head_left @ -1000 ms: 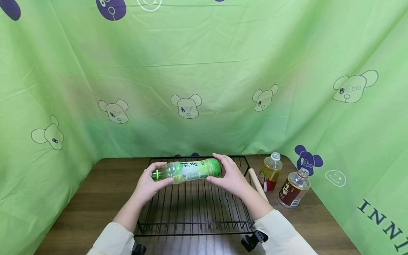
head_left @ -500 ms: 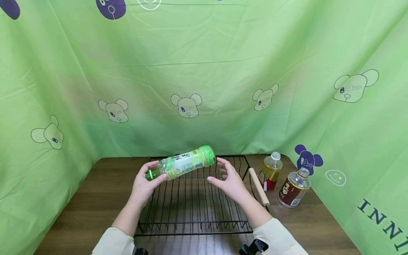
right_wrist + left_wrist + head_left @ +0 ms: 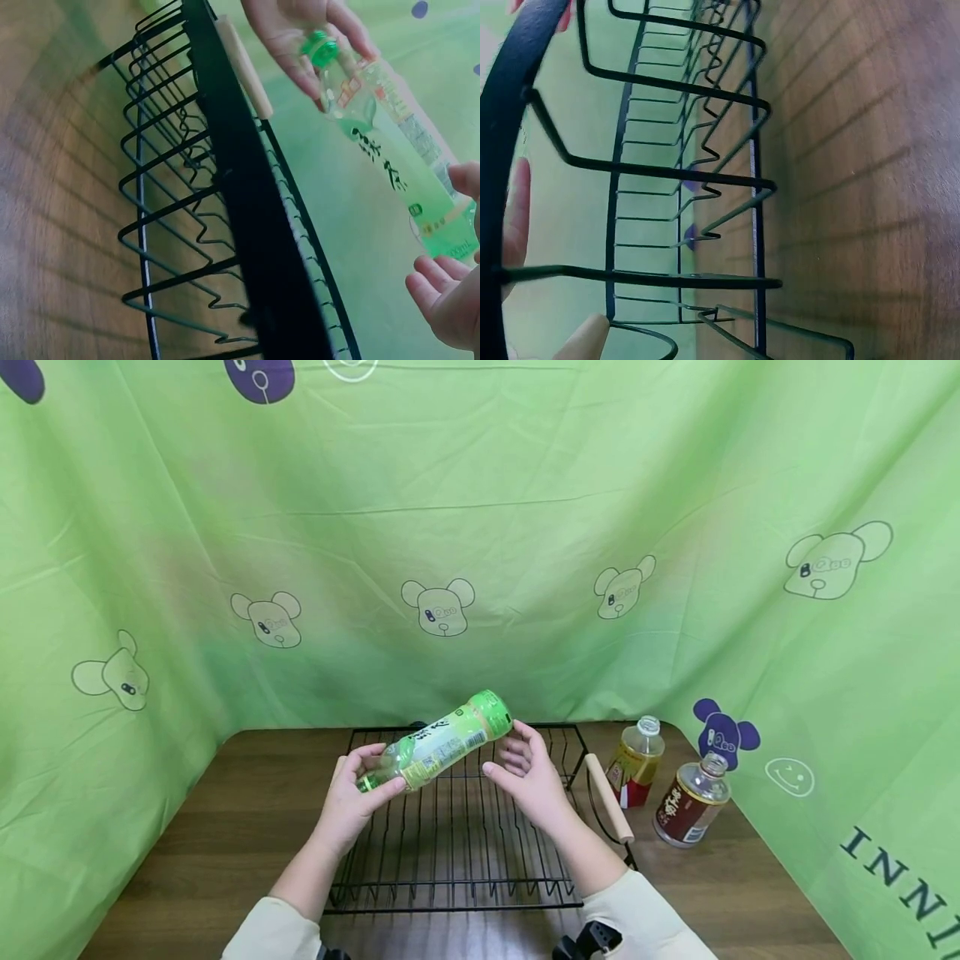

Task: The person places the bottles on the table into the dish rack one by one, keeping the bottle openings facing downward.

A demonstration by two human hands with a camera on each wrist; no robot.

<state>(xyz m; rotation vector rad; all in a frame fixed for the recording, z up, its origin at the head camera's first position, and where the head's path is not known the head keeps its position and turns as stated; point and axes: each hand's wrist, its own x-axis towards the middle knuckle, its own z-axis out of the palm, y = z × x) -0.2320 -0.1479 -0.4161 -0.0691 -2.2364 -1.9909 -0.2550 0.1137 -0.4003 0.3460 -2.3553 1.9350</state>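
Observation:
A green-labelled plastic tea bottle [image 3: 442, 745] with a green cap is held tilted over the black wire rack, base up to the right. My left hand [image 3: 348, 797] grips it round the neck end, thumb in front and fingers behind. Beside the green base is my right hand [image 3: 531, 777], its fingers loosely bent and their tips right at the bottle's edge. From the right wrist, the bottle [image 3: 394, 161] spans between the left hand [image 3: 289, 37] at the cap and the right hand [image 3: 454, 307] near the base.
Under the hands stands the black wire rack [image 3: 453, 885] with a pale wooden handle [image 3: 609, 799] on its right. Two capless bottles, one yellow and red [image 3: 636, 764], one dark red [image 3: 692, 802], stand right of it on the wooden table [image 3: 195, 843]. Green cloth [image 3: 480, 510] hangs behind.
The bottle has gone from nearly level between both hands to tilted, its base raised. My right hand has loosened from the base while the left keeps hold of the neck end.

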